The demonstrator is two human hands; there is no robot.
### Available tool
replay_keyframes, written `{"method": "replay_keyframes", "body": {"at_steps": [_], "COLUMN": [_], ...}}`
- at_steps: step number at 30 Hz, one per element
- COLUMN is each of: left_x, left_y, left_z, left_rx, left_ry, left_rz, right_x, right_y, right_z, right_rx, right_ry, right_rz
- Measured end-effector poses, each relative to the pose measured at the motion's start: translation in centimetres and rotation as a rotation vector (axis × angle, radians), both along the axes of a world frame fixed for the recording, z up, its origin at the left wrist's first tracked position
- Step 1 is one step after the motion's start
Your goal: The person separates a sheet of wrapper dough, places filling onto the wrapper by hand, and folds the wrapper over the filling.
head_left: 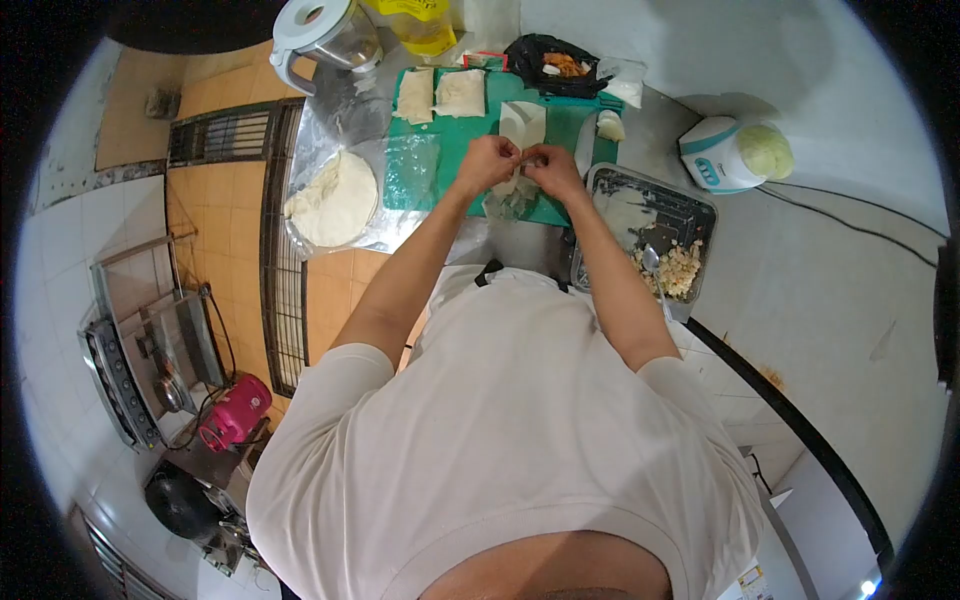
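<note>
A pale dough wrapper [522, 118] lies on the green cutting board [462, 150], partly folded, with clear plastic beneath its near end. My left hand [488, 163] pinches the wrapper's near part from the left. From the right, my right hand [553, 168] does the same, its fingertips almost meeting the left ones. The fingers hide whatever is inside the fold. Two folded dough parcels [460, 94] rest at the board's far left. A clear plastic sheet [412, 165] lies left of my left hand. Beside my right hand is a knife [584, 145].
A stack of round wrappers [340, 200] sits on the metal counter at left. At right, a metal tray [712, 215] holds chopped filling [680, 270] and a spoon [651, 260]. Behind stand a lidded jug [325, 40], a yellow pouch [420, 30] and a black bag [530, 55].
</note>
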State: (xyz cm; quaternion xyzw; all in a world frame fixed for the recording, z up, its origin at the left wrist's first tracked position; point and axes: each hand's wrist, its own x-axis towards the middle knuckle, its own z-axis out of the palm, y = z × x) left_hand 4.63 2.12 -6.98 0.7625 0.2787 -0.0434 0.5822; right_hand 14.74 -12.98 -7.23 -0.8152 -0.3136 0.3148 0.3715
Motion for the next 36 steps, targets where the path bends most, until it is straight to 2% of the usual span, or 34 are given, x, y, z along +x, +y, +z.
{"method": "replay_keyframes", "body": {"at_steps": [8, 16, 20, 22, 24, 27, 30, 33, 36], "left_x": [0.0, 0.4, 0.0, -0.1, -0.2, -0.3, -0.4, -0.4, -0.5], "left_y": [-0.1, -0.2, 0.0, 0.0, -0.1, -0.2, -0.5, -1.0, -1.9], "left_z": [-0.4, 0.0, -1.0, -1.1, -0.6, 0.0, -0.8, 0.3, 3.2], "left_rx": [0.046, 0.075, 0.068, 0.043, -0.021, 0.094, 0.396, 0.322, 0.541], "left_ry": [-0.029, 0.026, 0.013, 0.009, 0.038, 0.026, -0.201, -0.082, 0.04], "left_rz": [-0.007, 0.0, -0.037, -0.059, -0.054, -0.129, -0.193, -0.08, -0.086], "right_x": [-0.3, -0.7, -0.6, -0.3, 0.2, 0.6, -0.5, -1.0, -1.0], "right_y": [0.3, 0.1, -0.5, -0.7, -1.0, -1.4, -1.5, -0.5, -0.2], "right_z": [-3.1, -1.0, -2.2, 0.6, 1.2, 1.8, 2.4, 2.0, 0.5], "right_rx": [0.025, -0.069, 0.049, 0.021, -0.028, -0.136, -0.156, -0.063, -0.021], "right_ry": [0.174, 0.122, 0.228, 0.275, 0.111, -0.097, -0.199, -0.202, -0.173], "right_rz": [-0.15, -0.159, -0.229, -0.199, -0.211, -0.131, -0.111, -0.181, -0.189]}}
